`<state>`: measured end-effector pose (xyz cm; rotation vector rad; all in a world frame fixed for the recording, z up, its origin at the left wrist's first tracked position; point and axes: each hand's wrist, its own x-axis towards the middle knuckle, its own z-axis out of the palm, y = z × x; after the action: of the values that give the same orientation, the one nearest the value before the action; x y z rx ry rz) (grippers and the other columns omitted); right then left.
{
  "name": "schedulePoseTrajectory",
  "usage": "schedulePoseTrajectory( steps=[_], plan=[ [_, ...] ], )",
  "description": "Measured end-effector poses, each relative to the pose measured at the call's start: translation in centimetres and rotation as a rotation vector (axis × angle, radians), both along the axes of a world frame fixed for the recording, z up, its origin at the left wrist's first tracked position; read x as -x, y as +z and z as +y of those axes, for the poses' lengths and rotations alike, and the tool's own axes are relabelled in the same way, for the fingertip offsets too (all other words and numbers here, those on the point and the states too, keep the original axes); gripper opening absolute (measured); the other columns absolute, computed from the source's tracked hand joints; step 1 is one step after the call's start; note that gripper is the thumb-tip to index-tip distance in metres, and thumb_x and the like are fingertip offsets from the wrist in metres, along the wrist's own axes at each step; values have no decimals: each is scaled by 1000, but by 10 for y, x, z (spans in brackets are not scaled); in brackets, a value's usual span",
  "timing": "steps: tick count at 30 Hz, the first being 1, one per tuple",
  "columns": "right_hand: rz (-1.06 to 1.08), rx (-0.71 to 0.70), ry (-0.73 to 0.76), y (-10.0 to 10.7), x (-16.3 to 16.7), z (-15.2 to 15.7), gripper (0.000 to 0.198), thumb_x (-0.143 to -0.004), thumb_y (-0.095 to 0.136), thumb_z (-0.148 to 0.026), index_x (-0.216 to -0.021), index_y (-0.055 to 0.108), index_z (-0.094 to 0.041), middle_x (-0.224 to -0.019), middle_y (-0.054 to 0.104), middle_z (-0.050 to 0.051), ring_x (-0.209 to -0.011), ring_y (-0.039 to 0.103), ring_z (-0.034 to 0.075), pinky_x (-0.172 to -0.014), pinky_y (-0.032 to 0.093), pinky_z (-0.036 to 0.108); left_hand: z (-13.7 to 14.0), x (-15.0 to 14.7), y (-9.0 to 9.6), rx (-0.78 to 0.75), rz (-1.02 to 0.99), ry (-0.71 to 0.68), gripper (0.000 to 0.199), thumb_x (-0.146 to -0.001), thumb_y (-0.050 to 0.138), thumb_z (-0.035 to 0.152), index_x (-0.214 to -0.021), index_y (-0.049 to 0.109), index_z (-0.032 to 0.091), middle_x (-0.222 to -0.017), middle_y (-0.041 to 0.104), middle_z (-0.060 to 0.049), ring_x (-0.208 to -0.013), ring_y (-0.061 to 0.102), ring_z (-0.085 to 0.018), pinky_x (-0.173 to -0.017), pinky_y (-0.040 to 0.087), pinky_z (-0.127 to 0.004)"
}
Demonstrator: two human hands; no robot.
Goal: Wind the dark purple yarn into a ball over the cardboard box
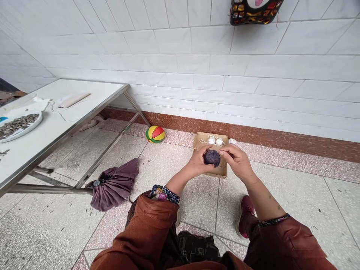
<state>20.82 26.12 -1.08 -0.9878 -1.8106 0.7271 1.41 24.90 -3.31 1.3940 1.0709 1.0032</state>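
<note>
My left hand (199,164) is closed around a dark purple ball of yarn (212,158), thumb below it and fingers above. At the ball's right side, my right hand (237,161) has its thumb and forefinger pinched together. What lies between those fingertips is too small to make out. Both hands are over a shallow open cardboard box (222,172) on the floor. Inside its far end lie two small white balls (211,140) with loose white string. Another white ball (232,141) sits just outside the box, near the wall.
To the left stands a white table (104,90) with a metal frame, bearing a plate of sunflower seeds (39,119). Beneath its edge lies a folded purple umbrella (115,185). A colourful ball (155,134) rests near the table leg. A dark patterned bag (255,13) hangs against the tiled wall.
</note>
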Motion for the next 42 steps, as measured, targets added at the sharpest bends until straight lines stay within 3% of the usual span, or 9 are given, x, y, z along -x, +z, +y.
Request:
schedulePoseTrajectory(
  steps=[5, 9, 13, 17, 21, 26, 31, 35, 42],
  plan=[
    [-8, 37, -96, -14, 3, 9, 21, -95, 59, -37, -82, 69, -23, -80, 67, 3, -78, 61, 20, -75, 49, 34, -5, 2, 9, 86, -91, -220, 94, -66, 78, 19, -151, 41, 30, -135, 57, -12, -114, 59, -28, -92, 49, -41],
    [-19, 115, -103, -30, 5, 15, 22, -94, 56, -34, -80, 67, -22, -81, 68, 3, -78, 63, 20, -76, 50, 34, -8, 6, 17, 126, -237, -274, 92, -68, 81, 19, -150, 43, 34, -137, 57, -10, -123, 56, -29, -99, 46, -41],
    [-103, 155, -58, -46, 9, 14, 17, -92, 51, -25, -89, 67, -21, -85, 71, 5, -80, 66, 22, -74, 50, 33, -4, 7, 20, 123, -403, -142, 79, -68, 82, 21, -141, 52, 31, -138, 57, -8, -127, 54, -28, -106, 42, -41],
    [-241, 129, -17, -51, 20, 5, 16, -94, 49, -24, -94, 65, -21, -83, 70, 5, -78, 66, 22, -71, 50, 33, 6, 9, 17, 108, -425, 68, 69, -67, 82, 23, -132, 57, 26, -129, 62, -7, -121, 56, -25, -105, 43, -39],
    [-319, 119, 111, -38, 27, -6, 21, -100, 45, -27, -97, 64, -21, -85, 71, 5, -79, 66, 21, -74, 50, 33, 11, 13, 13, 133, -349, 230, 71, -67, 80, 25, -132, 54, 23, -122, 64, -8, -110, 60, -23, -100, 46, -40],
    [-166, 139, 320, -13, 25, -14, 16, -98, 55, -28, -92, 67, -21, -85, 71, 2, -74, 64, 16, -70, 49, 28, 11, 16, 12, 105, -198, 269, 75, -66, 79, 24, -135, 51, 21, -123, 63, -8, -108, 61, -22, -103, 45, -40],
    [-3, 105, 248, 2, 17, -9, 15, -96, 62, -32, -89, 70, -21, -80, 68, 2, -71, 61, 15, -66, 47, 27, 9, 14, 9, 75, -47, 148, 79, -64, 77, 21, -138, 48, 22, -130, 58, -11, -110, 61, -24, -96, 49, -39],
    [23, 34, 101, 1, 11, 0, 14, -95, 61, -30, -88, 71, -22, -82, 69, 3, -77, 62, 18, -72, 49, 31, 5, 8, 6, 58, 26, 4, 85, -63, 77, 19, -142, 47, 22, -130, 57, -12, -110, 60, -26, -93, 49, -40],
    [9, 32, -110, -19, 5, 16, 15, -94, 61, -30, -83, 69, -22, -82, 68, 4, -81, 62, 20, -77, 49, 32, -3, 6, 13, 102, -173, -283, 81, -70, 79, 22, -145, 48, 28, -137, 57, -10, -122, 55, -29, -102, 44, -43]
  ],
)
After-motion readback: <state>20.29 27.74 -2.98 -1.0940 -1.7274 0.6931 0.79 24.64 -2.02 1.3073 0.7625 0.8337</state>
